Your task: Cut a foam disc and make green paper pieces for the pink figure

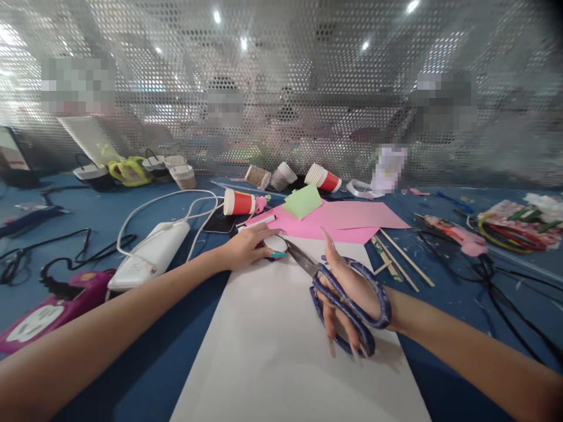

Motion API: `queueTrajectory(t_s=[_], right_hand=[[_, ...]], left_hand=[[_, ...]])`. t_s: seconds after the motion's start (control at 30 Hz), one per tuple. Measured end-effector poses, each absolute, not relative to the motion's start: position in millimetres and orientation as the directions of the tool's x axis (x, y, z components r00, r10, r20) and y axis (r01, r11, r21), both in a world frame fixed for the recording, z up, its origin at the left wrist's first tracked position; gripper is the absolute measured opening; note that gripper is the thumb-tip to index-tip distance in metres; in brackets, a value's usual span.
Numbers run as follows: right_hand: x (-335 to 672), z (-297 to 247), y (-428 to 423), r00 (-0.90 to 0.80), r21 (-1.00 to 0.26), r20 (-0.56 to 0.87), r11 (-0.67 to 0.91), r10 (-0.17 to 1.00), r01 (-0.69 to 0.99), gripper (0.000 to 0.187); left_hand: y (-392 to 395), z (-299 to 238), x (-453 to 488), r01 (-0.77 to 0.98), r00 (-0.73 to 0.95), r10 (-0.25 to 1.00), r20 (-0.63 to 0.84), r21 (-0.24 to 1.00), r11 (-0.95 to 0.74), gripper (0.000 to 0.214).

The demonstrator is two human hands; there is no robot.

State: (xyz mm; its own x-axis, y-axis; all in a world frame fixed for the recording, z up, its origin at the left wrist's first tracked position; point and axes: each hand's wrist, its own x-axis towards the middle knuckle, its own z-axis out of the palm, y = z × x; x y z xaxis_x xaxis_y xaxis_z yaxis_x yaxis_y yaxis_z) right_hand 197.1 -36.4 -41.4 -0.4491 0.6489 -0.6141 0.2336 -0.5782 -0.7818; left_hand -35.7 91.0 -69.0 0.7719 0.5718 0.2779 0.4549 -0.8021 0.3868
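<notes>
A large white paper sheet (281,334) lies in front of me on the blue table. My right hand (347,287) is closed through the blue handles of a pair of scissors (316,272), whose blades point toward the sheet's far left corner. My left hand (246,246) rests at that corner, fingers pinched on a small round white object with a teal rim (276,245). A white marker (264,223) lies just beyond the left hand, on pink paper (347,220).
A green folded paper (303,201), red-and-white paper cups (240,203), wooden sticks (400,255), a white power bank (152,255) with cable, a phone (219,223), a pink device (53,308), black cables (497,275) and craft scraps surround the sheet. A perforated metal screen (281,88) closes the far side.
</notes>
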Motion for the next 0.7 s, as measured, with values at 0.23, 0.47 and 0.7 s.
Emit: queueTrajectory(t_s=[0.23, 0.47, 0.7], right_hand=[[193.4, -16.0, -39.6, -0.398, -0.711, -0.681, -0.685, 0.615, 0.157, 0.101], [207.8, -20.7, -35.1, -0.563, -0.758, -0.586, -0.639, 0.583, 0.128, 0.093], [193.7, -27.4, -40.5, -0.383, -0.745, -0.657, -0.638, 0.650, 0.195, 0.084]], left_hand=[[87.3, -64.8, -34.5, 0.472, 0.768, 0.585, 0.262, 0.386, -0.792, 0.059], [91.4, -70.6, -37.0, 0.470, 0.767, 0.577, 0.280, 0.367, -0.803, 0.061], [94.0, -73.2, -37.9, 0.450, 0.771, 0.564, 0.294, 0.376, -0.810, 0.062]])
